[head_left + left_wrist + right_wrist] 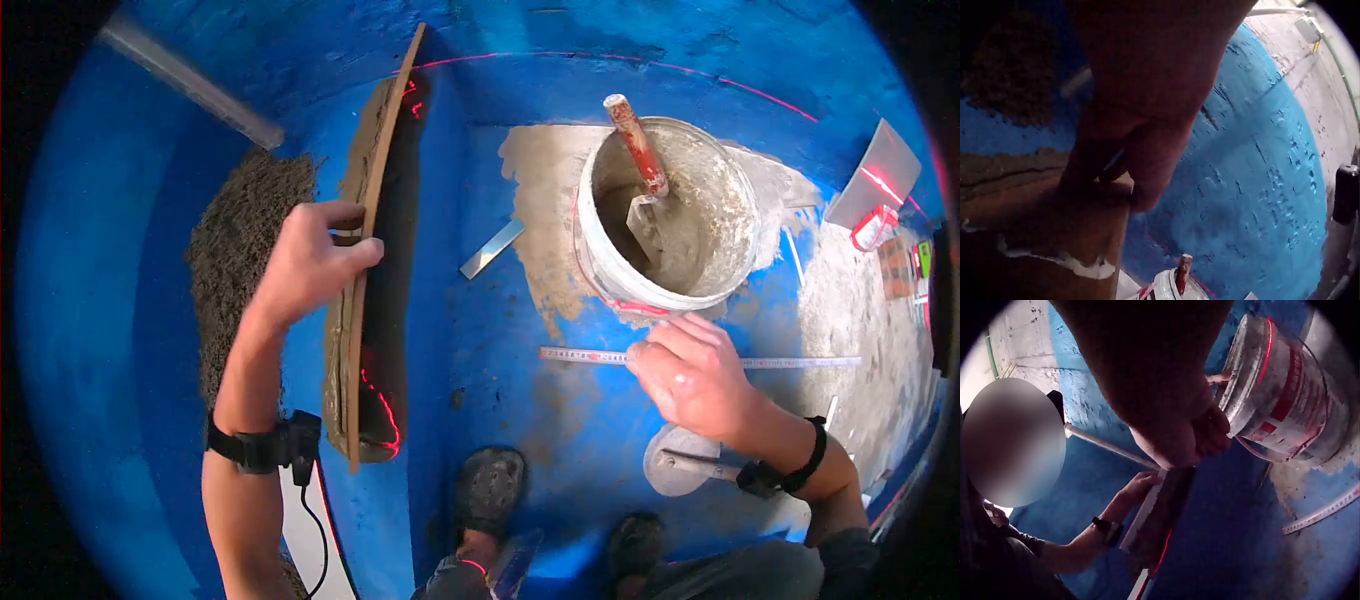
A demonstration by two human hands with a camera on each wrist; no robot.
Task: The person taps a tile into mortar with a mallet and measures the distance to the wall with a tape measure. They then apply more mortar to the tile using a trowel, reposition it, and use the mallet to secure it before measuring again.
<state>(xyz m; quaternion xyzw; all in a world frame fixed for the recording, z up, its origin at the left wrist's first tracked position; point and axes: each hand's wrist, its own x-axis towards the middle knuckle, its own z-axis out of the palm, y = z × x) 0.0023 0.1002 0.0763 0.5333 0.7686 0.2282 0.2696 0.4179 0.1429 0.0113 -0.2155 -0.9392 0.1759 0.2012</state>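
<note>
A long, narrow brown-edged board stands on the blue ledge, with wet grey mortar along its left side. My left hand grips its upper edge, the thumb toward the right face and the fingers bent over the other side. In the left wrist view that hand covers part of the board's end, which carries a white smear. My right hand hangs with loosely curled fingers just in front of the white bucket, above a measuring tape; nothing shows in it. A red-handled trowel leans inside the bucket.
A heap of dark mortar lies left of the board, below a straight bar. A shiny strip and a round grey disc with a handle lie on the blue floor. Red laser lines cross the wall and ledge.
</note>
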